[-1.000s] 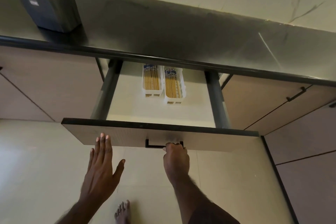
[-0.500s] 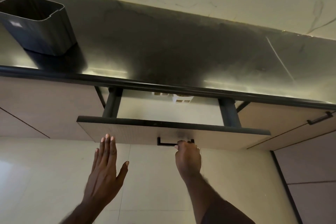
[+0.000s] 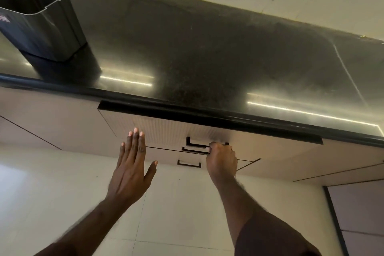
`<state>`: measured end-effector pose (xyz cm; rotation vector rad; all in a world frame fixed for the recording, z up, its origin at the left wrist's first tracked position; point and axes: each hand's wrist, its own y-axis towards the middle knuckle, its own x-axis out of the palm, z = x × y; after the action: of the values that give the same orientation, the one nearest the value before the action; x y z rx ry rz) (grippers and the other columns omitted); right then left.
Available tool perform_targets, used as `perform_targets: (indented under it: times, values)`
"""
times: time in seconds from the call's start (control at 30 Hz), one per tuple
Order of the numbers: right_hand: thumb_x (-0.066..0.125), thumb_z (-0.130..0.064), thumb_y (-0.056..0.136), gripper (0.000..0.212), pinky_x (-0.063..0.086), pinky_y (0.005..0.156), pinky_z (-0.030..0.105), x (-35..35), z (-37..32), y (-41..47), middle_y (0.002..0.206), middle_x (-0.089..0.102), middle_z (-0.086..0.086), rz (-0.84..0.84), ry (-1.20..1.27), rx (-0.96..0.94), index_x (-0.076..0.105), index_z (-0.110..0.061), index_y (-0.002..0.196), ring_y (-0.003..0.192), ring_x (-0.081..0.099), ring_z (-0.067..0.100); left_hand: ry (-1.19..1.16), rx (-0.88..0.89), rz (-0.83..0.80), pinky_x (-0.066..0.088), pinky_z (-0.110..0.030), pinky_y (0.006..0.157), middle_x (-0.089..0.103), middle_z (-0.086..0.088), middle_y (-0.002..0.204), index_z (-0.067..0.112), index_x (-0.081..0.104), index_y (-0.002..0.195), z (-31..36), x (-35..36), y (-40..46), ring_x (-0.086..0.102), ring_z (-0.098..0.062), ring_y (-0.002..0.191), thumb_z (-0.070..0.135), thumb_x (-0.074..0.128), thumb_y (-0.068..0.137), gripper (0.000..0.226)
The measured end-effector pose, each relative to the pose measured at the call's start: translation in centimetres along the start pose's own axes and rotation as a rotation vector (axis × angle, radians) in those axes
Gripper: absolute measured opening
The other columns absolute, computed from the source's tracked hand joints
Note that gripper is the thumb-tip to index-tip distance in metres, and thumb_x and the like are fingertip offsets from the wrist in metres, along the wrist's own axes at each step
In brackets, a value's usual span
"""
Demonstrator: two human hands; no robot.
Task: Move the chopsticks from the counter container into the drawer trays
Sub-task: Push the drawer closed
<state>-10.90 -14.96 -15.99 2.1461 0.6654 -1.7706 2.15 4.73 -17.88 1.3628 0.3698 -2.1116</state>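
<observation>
The top drawer (image 3: 166, 129) sits nearly flush under the black counter edge, so its trays and chopsticks are hidden. My right hand (image 3: 221, 158) grips the drawer's black handle (image 3: 195, 145) with curled fingers. My left hand (image 3: 133, 164) is flat with straight fingers, its fingertips at the drawer front, left of the handle. A dark ribbed container (image 3: 39, 21) stands on the counter at the far left; no chopsticks show above its rim.
The dark polished counter (image 3: 207, 48) runs across the view with a marble wall behind. Lower drawers with black handles (image 3: 189, 164) sit beneath the top one. Cabinet fronts flank both sides, and pale floor tiles (image 3: 182, 214) lie below.
The drawer has slid inward from wide open to almost shut, hiding the two white trays of chopsticks. Both hands moved forward with it, the right still on the handle.
</observation>
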Motion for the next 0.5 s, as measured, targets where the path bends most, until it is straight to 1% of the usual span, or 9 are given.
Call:
perform_targets:
  times: [0.1,0.2,0.27,0.37,0.5]
  values:
    - [0.069,-0.014,0.086,0.019,0.054,0.062,0.029,0.3,0.1,1.2,0.087,0.074,0.006,0.022,-0.011,-0.026,0.071,-0.017,0.104,0.077,0.068,0.022,0.004,-0.026,-0.004,0.008,-0.048,0.120,-0.011,-0.013,0.161,0.006,-0.005,0.152,0.1,0.7,1.2,-0.011,-0.023,0.149,0.051,0.026,0.094,0.080]
    - [0.067,-0.014,0.087,0.025,0.060,0.070,0.034,0.7,0.2,1.9,0.098,0.073,0.008,0.026,0.005,-0.030,0.069,-0.020,0.112,0.089,0.068,0.025,0.005,-0.049,-0.009,0.006,-0.046,0.120,-0.012,-0.013,0.161,0.006,-0.005,0.152,0.1,1.3,1.8,-0.013,-0.022,0.149,0.052,0.025,0.093,0.080]
    - [0.066,-0.015,0.088,0.028,0.059,0.073,0.035,0.9,0.3,2.5,0.102,0.072,0.009,0.027,0.010,-0.031,0.068,-0.020,0.115,0.095,0.066,0.026,0.011,-0.059,-0.017,0.005,-0.045,0.120,-0.013,-0.012,0.161,0.007,-0.006,0.152,0.3,1.7,2.2,-0.014,-0.020,0.149,0.053,0.023,0.093,0.080]
    - [0.064,-0.016,0.090,0.029,0.058,0.076,0.033,1.2,0.5,3.1,0.103,0.071,0.009,0.028,0.025,-0.045,0.066,-0.020,0.119,0.098,0.064,0.025,0.012,-0.065,-0.019,0.002,-0.043,0.120,-0.014,-0.011,0.161,0.008,-0.008,0.152,0.5,2.0,2.7,-0.015,-0.019,0.148,0.056,0.020,0.093,0.080]
    - [0.063,-0.017,0.089,0.033,0.053,0.077,0.032,1.3,0.6,4.1,0.106,0.071,0.009,0.018,0.031,-0.037,0.064,-0.022,0.121,0.100,0.063,0.026,-0.002,-0.075,-0.021,0.003,-0.043,0.120,-0.015,-0.010,0.161,0.009,-0.008,0.152,0.7,2.3,3.3,-0.016,-0.019,0.148,0.054,0.024,0.092,0.081]
